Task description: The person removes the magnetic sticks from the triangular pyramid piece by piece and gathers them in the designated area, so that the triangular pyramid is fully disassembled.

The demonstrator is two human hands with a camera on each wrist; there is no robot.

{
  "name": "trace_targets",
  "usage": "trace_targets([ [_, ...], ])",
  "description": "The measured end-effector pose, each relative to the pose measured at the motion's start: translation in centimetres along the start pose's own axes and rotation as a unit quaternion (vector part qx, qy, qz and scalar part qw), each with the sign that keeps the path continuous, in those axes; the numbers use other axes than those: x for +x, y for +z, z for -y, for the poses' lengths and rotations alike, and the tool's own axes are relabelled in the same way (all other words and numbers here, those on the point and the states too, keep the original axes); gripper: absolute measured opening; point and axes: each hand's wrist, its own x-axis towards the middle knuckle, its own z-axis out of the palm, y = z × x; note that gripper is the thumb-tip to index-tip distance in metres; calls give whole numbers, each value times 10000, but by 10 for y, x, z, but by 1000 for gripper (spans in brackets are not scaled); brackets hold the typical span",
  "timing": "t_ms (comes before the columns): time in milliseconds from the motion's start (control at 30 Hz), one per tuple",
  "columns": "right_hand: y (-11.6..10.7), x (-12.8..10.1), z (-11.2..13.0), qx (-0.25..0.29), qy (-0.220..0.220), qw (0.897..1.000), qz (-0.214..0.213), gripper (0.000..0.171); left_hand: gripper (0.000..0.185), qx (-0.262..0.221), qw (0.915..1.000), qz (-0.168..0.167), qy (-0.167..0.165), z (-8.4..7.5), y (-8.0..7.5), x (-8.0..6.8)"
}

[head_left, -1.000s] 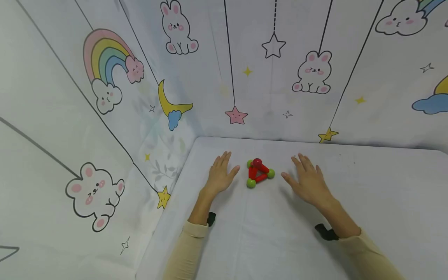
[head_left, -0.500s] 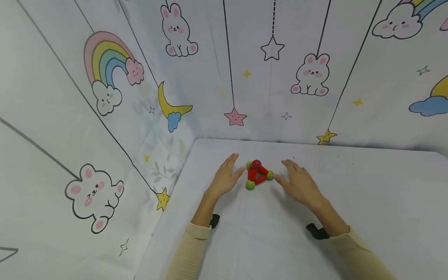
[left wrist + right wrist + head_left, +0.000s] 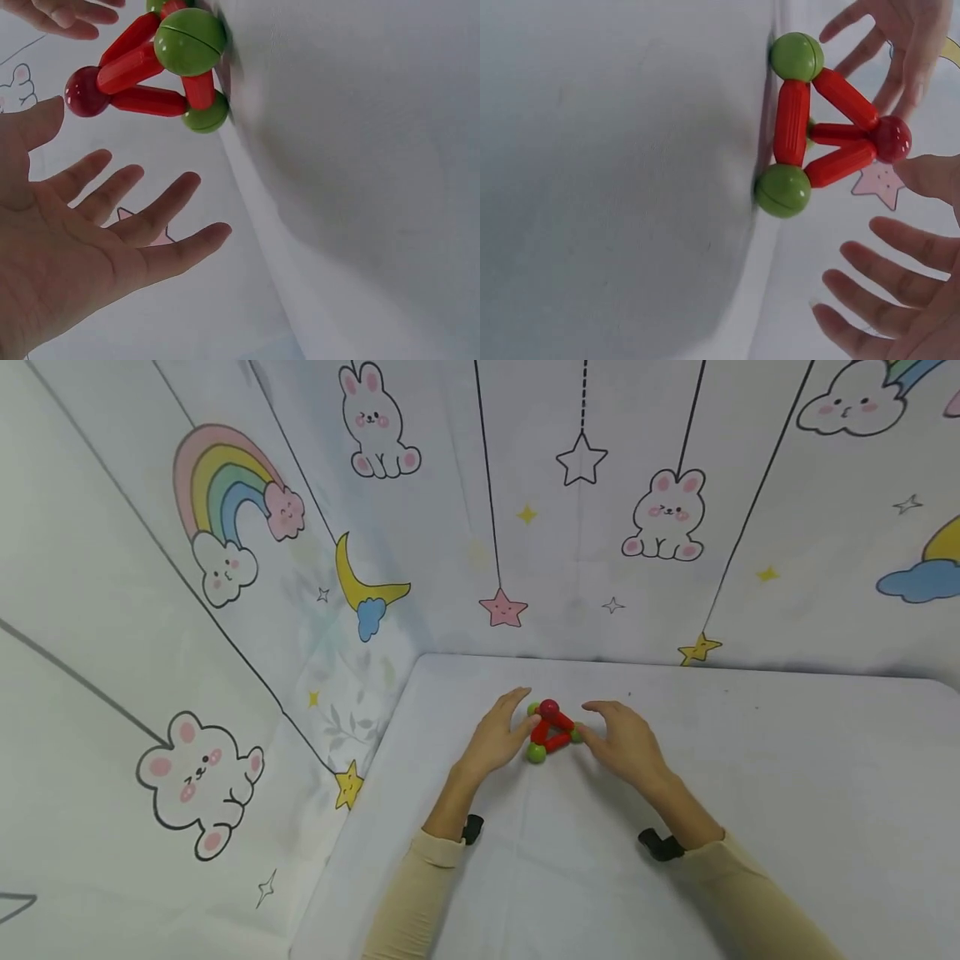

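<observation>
Toy: a little pyramid (image 3: pixel 550 732) made of red sticks and balls is seen near the back of the tabletop (image 3: pixel 787 793). Green balls (image 3: pixel 783 190) are placed at its bottom corners, and a dark red ball (image 3: pixel 891 139) is set on top.
Where it stands: the pyramid is placed on the tabletop, right between the two hands.
Left hand: the left hand (image 3: pixel 501 737) is held wide, with fingers spread and straight. It is placed just beside the toy's left side. Whether the toy is touched cannot be told from the pictures.
Right hand: the right hand (image 3: pixel 621 739) is held wide too, with fingers a little bent. It is placed just beside the toy's right side, with its thumb close to the dark red ball. Nothing is gripped by it.
Sleeves: both arms are covered by pale yellow sleeves (image 3: pixel 420 893), and a black strap (image 3: pixel 658 845) is worn at each wrist.
Tabletop: a white cloth is spread over it.
Walls: white sheets with bunnies (image 3: pixel 666 518), stars (image 3: pixel 502 608), a rainbow (image 3: pixel 217 485) and a moon (image 3: pixel 360 578) are hung behind and to the left.
</observation>
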Motion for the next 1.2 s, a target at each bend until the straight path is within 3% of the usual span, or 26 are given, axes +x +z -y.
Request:
trace_targets([
  [267,10,10,10,104,-59,9999,-13,38,63,-273,9996,-24,-94,-6,8,4],
  [567,23,19,17,170,-258,9995,-99,35,55,-191,9996,-142,145,-5,13,9],
  [900,26,22,17,-47,-269,9992,-307,31,46,-644,9970,-295,319,-6,18,11],
  [1200,29,26,19,21,-314,9988,-377,29,47,-414,9978,-395,323,-4,19,14],
])
